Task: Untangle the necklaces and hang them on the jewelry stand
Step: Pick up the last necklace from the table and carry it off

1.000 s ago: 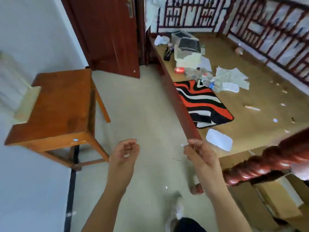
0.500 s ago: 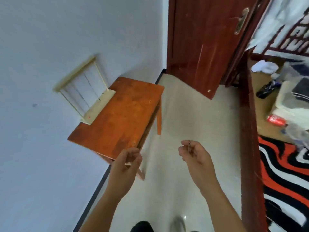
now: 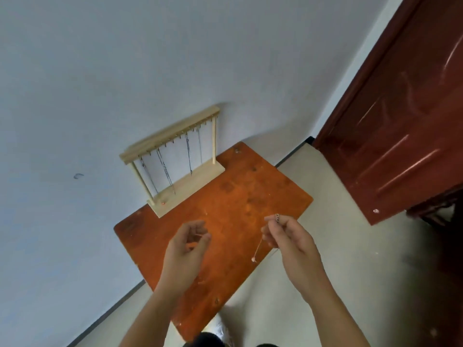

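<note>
A pale wooden jewelry stand [image 3: 172, 156] stands at the far edge of an orange wooden table [image 3: 225, 216], against the wall. Several dark chains hang from its top bar. My right hand [image 3: 285, 234] pinches a thin necklace [image 3: 258, 249] above the table's right side; a short chain end sticks up from my fingers and a small pale pendant dangles below. My left hand [image 3: 188, 244] hovers over the table's middle with fingers loosely curled, and nothing shows in it.
A white wall runs behind the table. A dark red door [image 3: 400, 116] stands to the right. Beige floor [image 3: 350, 221] lies between table and door. My shoe shows at the bottom edge.
My view has swung left from the bed and floor to the table and stand, which now lie straight ahead. Both hands have come over the tabletop, the right still pinching the necklace.
</note>
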`<state>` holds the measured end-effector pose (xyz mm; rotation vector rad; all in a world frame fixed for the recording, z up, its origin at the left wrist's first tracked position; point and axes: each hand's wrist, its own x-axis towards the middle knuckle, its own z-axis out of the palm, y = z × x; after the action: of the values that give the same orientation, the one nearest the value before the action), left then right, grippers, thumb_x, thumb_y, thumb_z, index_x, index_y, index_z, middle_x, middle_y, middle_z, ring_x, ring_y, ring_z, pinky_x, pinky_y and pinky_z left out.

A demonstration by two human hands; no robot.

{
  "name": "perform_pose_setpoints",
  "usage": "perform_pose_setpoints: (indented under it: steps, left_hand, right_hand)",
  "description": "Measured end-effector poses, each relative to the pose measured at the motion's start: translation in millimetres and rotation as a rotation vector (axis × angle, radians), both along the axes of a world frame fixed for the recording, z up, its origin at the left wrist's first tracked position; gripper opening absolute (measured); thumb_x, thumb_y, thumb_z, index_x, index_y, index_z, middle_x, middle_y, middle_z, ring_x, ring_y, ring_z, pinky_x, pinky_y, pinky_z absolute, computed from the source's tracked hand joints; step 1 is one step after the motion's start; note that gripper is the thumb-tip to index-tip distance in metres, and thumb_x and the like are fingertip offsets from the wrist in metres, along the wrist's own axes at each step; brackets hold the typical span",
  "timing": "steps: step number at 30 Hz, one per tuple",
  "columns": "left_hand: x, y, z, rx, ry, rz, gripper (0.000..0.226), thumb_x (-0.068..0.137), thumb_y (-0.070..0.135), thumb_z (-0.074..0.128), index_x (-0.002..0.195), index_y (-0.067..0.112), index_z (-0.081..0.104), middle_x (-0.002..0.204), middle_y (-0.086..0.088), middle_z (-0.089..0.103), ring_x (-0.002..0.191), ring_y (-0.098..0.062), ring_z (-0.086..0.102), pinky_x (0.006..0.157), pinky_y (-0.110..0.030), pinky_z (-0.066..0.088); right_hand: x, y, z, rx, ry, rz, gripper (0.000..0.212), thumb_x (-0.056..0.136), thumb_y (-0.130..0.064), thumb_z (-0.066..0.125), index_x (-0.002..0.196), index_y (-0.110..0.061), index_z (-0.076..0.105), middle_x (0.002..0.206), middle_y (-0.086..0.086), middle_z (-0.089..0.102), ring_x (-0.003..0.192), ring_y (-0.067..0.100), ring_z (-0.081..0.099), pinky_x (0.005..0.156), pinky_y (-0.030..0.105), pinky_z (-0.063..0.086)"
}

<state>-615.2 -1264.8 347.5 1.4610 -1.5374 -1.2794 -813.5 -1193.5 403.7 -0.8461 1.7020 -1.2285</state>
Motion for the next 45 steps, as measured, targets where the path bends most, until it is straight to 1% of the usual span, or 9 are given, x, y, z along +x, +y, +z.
perform_pose_setpoints:
  steps: [11,19,23,26,31,35,38,42,45]
  left_hand:
    - [-53,-123,11,0.008,0.086,0.157,0.034,0.094,0.022,0.062,0.128,0.027,0.058,0.109,0.012,0.067,0.099,-0.003,0.062,0.083,-0.022,0.051]
    - [-115,-146,4,0.136,0.138,0.187,0.037,0.101,0.016,0.050,0.136,0.026,0.054,0.128,0.015,0.062,0.121,0.002,0.054,0.104,-0.027,0.045]
    - [-145,-164,29,0.190,0.306,0.218,0.033,0.105,0.022,0.037,0.128,0.025,0.060,0.117,0.011,0.070,0.111,0.004,0.059,0.089,-0.006,0.041]
    - [-159,-173,33,0.152,0.344,0.304,0.035,0.105,0.026,0.035,0.113,0.020,0.069,0.086,0.005,0.069,0.086,-0.003,0.063,0.077,-0.010,0.043]
    - [-172,-186,22,0.125,0.349,0.392,0.025,0.099,0.028,0.051,0.094,0.013,0.071,0.066,0.011,0.056,0.065,-0.002,0.051,0.065,-0.008,0.041]
    - [-177,-202,10,0.148,0.385,0.522,0.021,0.096,0.031,0.058,0.093,0.017,0.074,0.067,-0.004,0.049,0.071,-0.018,0.050,0.074,-0.016,0.049]
    - [-179,-212,0,0.201,0.407,0.574,0.020,0.095,0.033,0.060,0.095,0.020,0.076,0.066,-0.003,0.048,0.071,-0.022,0.044,0.072,-0.031,0.042]
    - [-177,-221,-8,0.278,0.429,0.633,0.020,0.096,0.029,0.060,0.097,0.018,0.076,0.068,-0.003,0.049,0.070,-0.020,0.043,0.069,-0.031,0.039]
    - [-175,-226,-12,0.301,0.477,0.687,0.019,0.096,0.030,0.060,0.094,0.020,0.077,0.071,-0.006,0.048,0.069,-0.019,0.043,0.069,-0.031,0.038]
  right_hand:
    - [-52,-151,8,0.041,0.052,0.295,0.024,0.103,-0.036,0.045,0.107,-0.030,0.068,0.094,-0.016,0.073,0.095,0.001,0.069,0.079,0.013,0.054]
    - [-95,-242,8,0.066,-0.091,0.691,0.027,0.105,-0.025,0.045,0.100,-0.019,0.071,0.069,-0.002,0.059,0.070,0.014,0.062,0.076,0.020,0.055]
    - [-112,-289,23,0.051,-0.146,0.807,0.032,0.107,-0.024,0.041,0.096,-0.013,0.070,0.062,-0.004,0.052,0.064,0.015,0.056,0.078,0.020,0.053]
    - [-127,-317,27,0.043,-0.184,0.826,0.035,0.108,-0.023,0.040,0.092,-0.011,0.069,0.061,-0.002,0.050,0.062,0.017,0.054,0.074,0.024,0.052]
    - [-146,-353,20,0.079,-0.125,0.812,0.037,0.107,-0.029,0.045,0.081,-0.014,0.068,0.055,-0.003,0.037,0.056,0.017,0.044,0.068,0.029,0.044]
    - [-148,-373,14,0.099,0.018,0.857,0.036,0.105,-0.035,0.048,0.083,-0.014,0.068,0.051,-0.007,0.032,0.048,0.012,0.033,0.066,0.034,0.040]
    - [-141,-381,13,0.077,0.157,0.883,0.032,0.102,-0.038,0.051,0.084,-0.021,0.071,0.051,-0.009,0.038,0.050,0.010,0.039,0.067,0.035,0.041]
    - [-120,-394,13,0.018,0.237,0.961,0.034,0.103,-0.033,0.048,0.080,-0.021,0.069,0.052,-0.010,0.044,0.054,0.007,0.046,0.067,0.023,0.042]
    - [-105,-405,9,-0.016,0.272,0.999,0.031,0.103,-0.031,0.049,0.082,-0.022,0.069,0.051,-0.018,0.050,0.053,0.000,0.048,0.068,0.025,0.044]
